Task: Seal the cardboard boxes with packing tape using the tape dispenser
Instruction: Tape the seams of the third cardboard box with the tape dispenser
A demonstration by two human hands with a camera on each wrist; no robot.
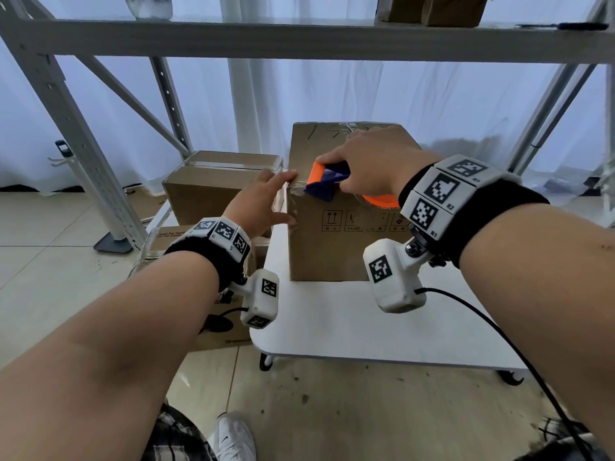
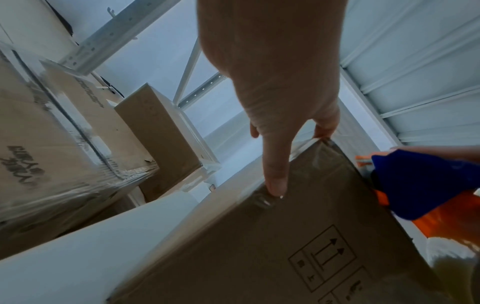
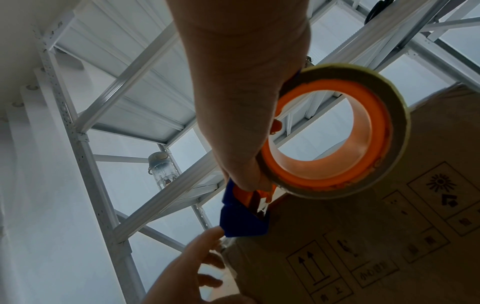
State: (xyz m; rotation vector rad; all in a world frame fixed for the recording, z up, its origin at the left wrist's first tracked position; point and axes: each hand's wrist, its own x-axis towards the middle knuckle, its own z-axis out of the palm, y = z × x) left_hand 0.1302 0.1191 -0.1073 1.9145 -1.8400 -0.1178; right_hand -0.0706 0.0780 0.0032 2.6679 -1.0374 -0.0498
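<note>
Right hand (image 1: 372, 161) is wrapped around tape dispenser (image 1: 327, 181) at frame centre; left hand (image 1: 263, 202), fingers extended, is pressed on cardboard box (image 1: 336, 247) corner

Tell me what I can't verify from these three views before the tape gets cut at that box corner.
- Top seam of the tall brown cardboard box: in the head view, the right hand covers it.
- Cutting blade of the blue and orange tape dispenser: hidden by its blue body in every view.
- Clear packing tape under the left hand fingers: glare in the left wrist view hides its edges.
- Small print on the box's handling symbols: too dark in the right wrist view.
</note>
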